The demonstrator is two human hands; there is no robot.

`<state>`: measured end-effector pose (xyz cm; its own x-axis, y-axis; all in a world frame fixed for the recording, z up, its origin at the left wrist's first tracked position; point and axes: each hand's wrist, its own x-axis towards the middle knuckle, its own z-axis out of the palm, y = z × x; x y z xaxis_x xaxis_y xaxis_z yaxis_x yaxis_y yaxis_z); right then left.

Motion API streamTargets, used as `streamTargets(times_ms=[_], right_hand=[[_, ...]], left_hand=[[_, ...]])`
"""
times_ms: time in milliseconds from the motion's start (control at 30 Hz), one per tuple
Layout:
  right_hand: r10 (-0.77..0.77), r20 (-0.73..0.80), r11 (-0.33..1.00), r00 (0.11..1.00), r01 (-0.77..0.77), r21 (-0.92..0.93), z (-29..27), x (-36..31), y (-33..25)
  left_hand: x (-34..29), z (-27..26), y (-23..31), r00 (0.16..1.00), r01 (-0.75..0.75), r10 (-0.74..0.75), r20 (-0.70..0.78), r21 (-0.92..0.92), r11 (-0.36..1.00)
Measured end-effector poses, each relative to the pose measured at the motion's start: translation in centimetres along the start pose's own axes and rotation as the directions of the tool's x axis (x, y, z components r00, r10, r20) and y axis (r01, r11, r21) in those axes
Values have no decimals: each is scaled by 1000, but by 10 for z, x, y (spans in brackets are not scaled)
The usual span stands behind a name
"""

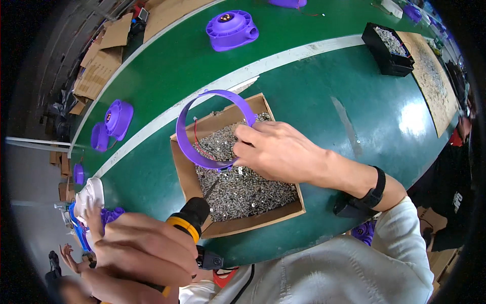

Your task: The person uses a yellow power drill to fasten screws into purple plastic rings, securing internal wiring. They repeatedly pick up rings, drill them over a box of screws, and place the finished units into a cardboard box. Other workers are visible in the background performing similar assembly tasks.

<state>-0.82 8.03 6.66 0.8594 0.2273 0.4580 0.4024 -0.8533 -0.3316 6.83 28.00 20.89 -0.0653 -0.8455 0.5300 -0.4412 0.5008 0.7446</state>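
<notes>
My right hand (pixel 283 152) pinches the rim of a thin purple plastic ring (pixel 206 162), holding it tilted above a cardboard box (pixel 263 224). A red wire with a small white connector hangs inside the ring. Small metal screws (pixel 253 195) in large numbers fill the box. From the lower left, my left hand (pixel 144 243) grips a black and yellow power screwdriver (pixel 190 219). Its thin bit points up towards the underside of the ring; whether the tip touches it I cannot tell.
Purple round housings stand across the green table, one at the back (pixel 232 31) and one at the left (pixel 119 120). A white strip (pixel 288 54) crosses the tabletop. At the far right, a black bin (pixel 387 50) of screws sits beside a cardboard sheet (pixel 430 81). Another person's hand (pixel 92 218) shows at left.
</notes>
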Motion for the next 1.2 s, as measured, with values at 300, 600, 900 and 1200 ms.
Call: streamTargets(times_ms=[300, 600, 900, 1200], right_hand=[[39, -47, 998, 998, -36, 59, -9, 5, -4], [119, -13, 912, 993, -114, -394, -38, 35, -10], [-92, -31, 842, 995, 61, -535, -38, 56, 7], [191, -114, 978, 975, -199, -60, -14, 48, 43]], left_hand=[[-13, -14, 28, 997, -49, 54, -60, 86, 995], [-29, -1, 35, 932, -154, 210, -294, 202, 967], [-21, -17, 34, 948, -247, 268, -171, 132, 960], [-21, 13, 29, 825, -287, 330, -459, 162, 944]])
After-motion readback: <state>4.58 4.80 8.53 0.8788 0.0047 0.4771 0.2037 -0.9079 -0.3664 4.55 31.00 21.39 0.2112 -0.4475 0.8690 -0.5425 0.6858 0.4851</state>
